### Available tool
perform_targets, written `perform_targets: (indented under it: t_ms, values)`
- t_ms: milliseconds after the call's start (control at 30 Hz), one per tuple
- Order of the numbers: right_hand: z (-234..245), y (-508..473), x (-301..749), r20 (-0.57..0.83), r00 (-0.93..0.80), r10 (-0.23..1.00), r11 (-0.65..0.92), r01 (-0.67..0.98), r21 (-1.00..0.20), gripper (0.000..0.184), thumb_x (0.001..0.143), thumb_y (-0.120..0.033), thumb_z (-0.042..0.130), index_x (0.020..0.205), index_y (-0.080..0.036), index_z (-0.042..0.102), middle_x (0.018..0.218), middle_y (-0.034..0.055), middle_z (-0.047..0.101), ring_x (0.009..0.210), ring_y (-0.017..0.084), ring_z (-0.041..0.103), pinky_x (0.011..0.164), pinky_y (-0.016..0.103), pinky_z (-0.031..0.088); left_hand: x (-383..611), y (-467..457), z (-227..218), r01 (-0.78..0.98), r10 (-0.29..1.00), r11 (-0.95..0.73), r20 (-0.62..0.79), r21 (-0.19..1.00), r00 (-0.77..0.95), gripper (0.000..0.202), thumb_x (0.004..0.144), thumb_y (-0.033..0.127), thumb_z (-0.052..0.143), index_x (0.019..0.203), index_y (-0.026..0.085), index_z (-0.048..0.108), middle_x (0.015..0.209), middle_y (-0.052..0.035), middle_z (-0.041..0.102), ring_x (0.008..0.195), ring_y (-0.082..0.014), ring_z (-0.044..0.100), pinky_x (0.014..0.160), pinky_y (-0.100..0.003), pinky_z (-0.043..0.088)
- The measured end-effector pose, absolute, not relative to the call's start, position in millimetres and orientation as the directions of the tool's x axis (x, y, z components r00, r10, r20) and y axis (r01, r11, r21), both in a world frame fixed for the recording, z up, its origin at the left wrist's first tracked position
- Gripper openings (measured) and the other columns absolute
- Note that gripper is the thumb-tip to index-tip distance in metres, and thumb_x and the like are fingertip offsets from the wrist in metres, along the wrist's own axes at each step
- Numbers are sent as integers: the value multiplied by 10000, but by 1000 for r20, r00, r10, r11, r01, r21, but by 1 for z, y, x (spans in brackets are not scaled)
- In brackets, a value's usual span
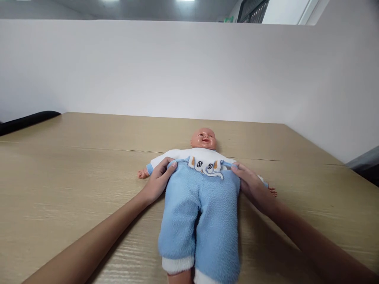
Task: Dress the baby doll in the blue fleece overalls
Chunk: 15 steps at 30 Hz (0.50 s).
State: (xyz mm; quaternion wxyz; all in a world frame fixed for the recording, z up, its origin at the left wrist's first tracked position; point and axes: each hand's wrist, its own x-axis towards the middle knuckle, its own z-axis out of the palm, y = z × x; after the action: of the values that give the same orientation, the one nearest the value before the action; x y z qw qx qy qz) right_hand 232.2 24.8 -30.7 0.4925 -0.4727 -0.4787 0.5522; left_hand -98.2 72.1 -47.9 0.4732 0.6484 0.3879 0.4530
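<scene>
A baby doll (pixel 203 138) lies on its back on the wooden table (pixel 74 185), head away from me. It wears a white top with an elephant patch and fluffy light blue trousers (pixel 201 213) with white cuffs. My left hand (pixel 158 179) pinches the trousers' waistband at the doll's right side. My right hand (pixel 251 183) grips the waistband at the other side, fingers closed on the fabric. The doll's small hands stick out beside each of my hands.
A white partition wall (pixel 189 71) stands along the table's far edge. A dark object (pixel 28 120) lies at the far left edge, and a dark grey surface (pixel 365 163) shows past the right edge.
</scene>
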Motion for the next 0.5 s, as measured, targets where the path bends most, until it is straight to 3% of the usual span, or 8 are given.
perform_targets:
  t_ms: [100, 167, 233, 367, 500]
  values:
    - [-9, 40, 233, -66, -113, 991, -74, -70, -995, 372, 952, -593, 774, 942, -246, 640, 789, -33, 570, 687, 148, 473, 626, 272, 400, -97, 71, -49, 104, 930, -327, 300, 939, 214, 355, 1112, 548, 543, 1062, 204, 612, 986, -3, 556, 947, -181, 489, 883, -305, 389]
    - [8, 53, 232, -22, -192, 981, -11, 60, -998, 402, 972, -616, 736, 892, -243, 612, 713, -48, 502, 634, 140, 409, 608, 283, 359, -96, 70, -50, 106, 923, -363, 341, 926, 178, 328, 1114, 527, 552, 1065, 207, 606, 1007, -7, 576, 970, -179, 513, 898, -301, 399]
    - [25, 66, 227, 68, -214, 975, 125, 264, -956, 406, 999, -629, 686, 904, -238, 638, 749, -35, 551, 679, 146, 462, 662, 294, 387, -97, 69, -52, 113, 918, -385, 367, 916, 149, 305, 1112, 514, 568, 1075, 212, 598, 1009, -8, 578, 962, -174, 524, 888, -299, 409]
    - [53, 90, 194, 291, -138, 947, 317, 562, -764, 327, 1027, -560, 650, 1043, -237, 700, 1045, 41, 748, 908, 211, 647, 829, 351, 485, -98, 67, -55, 172, 895, -446, 429, 879, 124, 251, 1117, 473, 580, 1139, 224, 605, 1067, -27, 610, 995, -179, 566, 925, -323, 430]
    - [66, 119, 142, 314, -422, 850, 526, 688, -500, 227, 1044, -416, 631, 1103, -223, 733, 1150, 94, 772, 1088, 281, 682, 956, 420, 518, -100, 65, -56, 306, 832, -544, 549, 782, 76, 183, 1120, 407, 587, 1154, 233, 632, 1096, -44, 637, 1038, -197, 578, 975, -357, 438]
